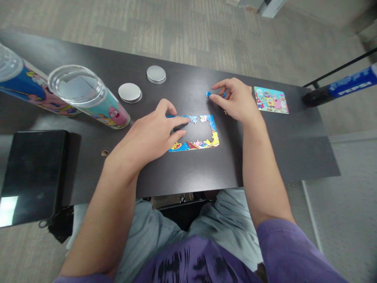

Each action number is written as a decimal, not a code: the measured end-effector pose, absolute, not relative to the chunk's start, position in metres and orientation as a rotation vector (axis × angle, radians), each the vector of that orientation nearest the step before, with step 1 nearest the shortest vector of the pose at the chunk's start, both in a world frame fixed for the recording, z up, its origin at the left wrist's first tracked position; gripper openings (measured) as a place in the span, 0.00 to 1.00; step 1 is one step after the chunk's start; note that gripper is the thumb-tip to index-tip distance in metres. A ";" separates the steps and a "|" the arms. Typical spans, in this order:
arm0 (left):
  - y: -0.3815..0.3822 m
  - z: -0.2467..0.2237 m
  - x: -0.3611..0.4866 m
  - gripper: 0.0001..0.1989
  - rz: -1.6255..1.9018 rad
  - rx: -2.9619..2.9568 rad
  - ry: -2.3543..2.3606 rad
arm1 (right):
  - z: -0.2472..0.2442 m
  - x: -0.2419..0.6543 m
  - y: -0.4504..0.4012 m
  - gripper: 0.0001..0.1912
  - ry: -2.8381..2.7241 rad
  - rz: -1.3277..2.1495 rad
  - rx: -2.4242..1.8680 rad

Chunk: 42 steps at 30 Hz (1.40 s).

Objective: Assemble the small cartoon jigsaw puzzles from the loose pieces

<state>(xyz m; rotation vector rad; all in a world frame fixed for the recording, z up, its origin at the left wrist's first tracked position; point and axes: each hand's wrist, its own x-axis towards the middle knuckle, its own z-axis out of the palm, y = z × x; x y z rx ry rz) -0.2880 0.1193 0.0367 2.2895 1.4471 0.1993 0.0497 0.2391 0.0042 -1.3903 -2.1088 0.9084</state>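
Note:
A partly assembled puzzle border [212, 146] lies on the dark table [182, 177], its middle open and a gap in its top edge. My left hand [156, 133] rests over its left side with fingers spread, the index fingertip touching the top edge. Up and to the right, my right hand [234, 98] is over some loose pieces, thumb and index finger apart. A small blue puzzle piece [207, 94] lies by those fingertips. Other pieces are partly hidden under the palm. Right of this hand lies a colourful picture card [271, 100].
Two clear-topped printed cylinders [110, 108] [38, 88] stand at the left, beside a black tablet [33, 173]. Round silver discs [129, 92] [156, 74] lie near the back. A Pepsi bottle [338, 87] is at the right end.

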 end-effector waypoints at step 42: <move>0.123 0.028 -0.301 0.28 0.265 2.298 1.460 | 0.023 0.008 0.210 0.22 -1.998 1.323 -1.298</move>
